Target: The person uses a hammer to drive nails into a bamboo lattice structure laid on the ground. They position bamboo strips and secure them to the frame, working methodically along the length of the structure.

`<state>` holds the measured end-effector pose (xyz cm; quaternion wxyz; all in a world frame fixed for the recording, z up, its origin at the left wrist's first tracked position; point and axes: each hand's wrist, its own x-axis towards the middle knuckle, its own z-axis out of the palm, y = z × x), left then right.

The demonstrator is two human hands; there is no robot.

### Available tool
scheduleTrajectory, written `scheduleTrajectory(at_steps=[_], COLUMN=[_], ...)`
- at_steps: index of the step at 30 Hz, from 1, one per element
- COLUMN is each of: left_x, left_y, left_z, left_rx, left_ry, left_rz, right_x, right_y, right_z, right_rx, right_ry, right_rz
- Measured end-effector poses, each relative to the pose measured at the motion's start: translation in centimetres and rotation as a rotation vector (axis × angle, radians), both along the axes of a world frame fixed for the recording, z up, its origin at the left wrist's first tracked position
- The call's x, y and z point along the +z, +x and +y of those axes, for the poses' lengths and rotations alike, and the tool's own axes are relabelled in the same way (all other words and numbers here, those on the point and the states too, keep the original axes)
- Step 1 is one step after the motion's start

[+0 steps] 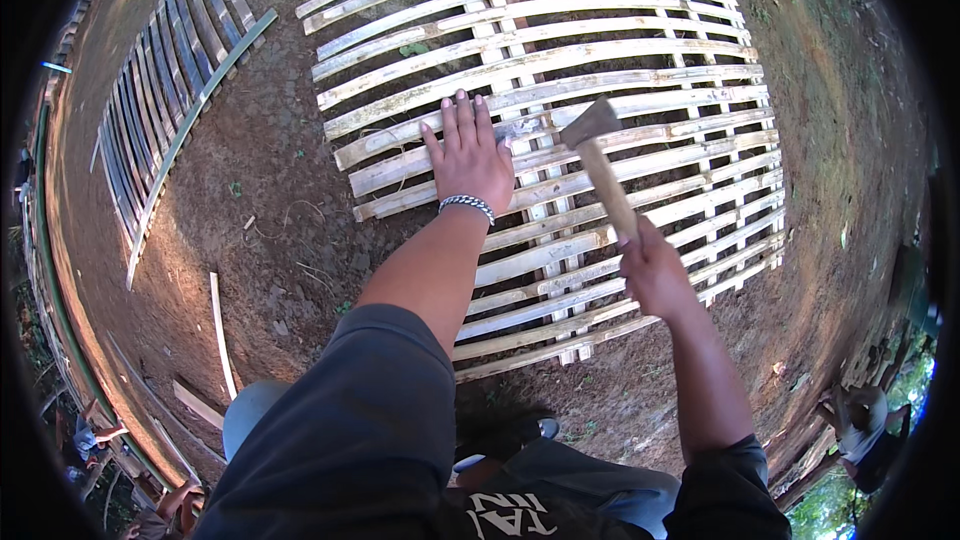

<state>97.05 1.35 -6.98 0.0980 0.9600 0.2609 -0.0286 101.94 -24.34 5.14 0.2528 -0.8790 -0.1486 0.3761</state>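
Note:
A large panel of pale split-bamboo slats (600, 45), laid crosswise over paired lengthwise strips, lies on the ground in front of me. My left hand (472, 158) presses flat on the slats near the panel's left edge, fingers stretched out, with a chain bracelet (467, 204) at the wrist. In my right hand (655, 272) is a hatchet (608, 178), gripped low on its wooden handle. Its dark, flared head is raised over the slats, to the right of my left hand. Whether something small lies under my left palm is hidden.
Another slatted panel (165, 75) with a long green strip (205, 95) along its edge lies at the left. Loose bamboo pieces (222, 335) are on the dirt near my left knee. Other people sit at the far lower left and at the lower right (862, 425).

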Motion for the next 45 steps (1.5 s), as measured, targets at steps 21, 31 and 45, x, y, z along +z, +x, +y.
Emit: scheduleTrajectory(at_steps=[21,31,45], left_x=[-0.2,-0.3,3.2], left_y=[-0.4,0.0,0.6], left_z=[0.2,-0.1,2.1], left_rx=[0.001,-0.007,-0.087], left_ry=[0.011,0.011,-0.249], left_rz=[-0.033,-0.017,0.357], right_x=[1.0,-0.5,-1.5], right_y=[0.5,-1.4,-4.2], right_z=[0.8,-0.8,1.4], right_rx=[-0.272,-0.211,-0.427], right_ry=[0.040,0.022,0.225], right_rz=[0.272,0.143,-0.043])
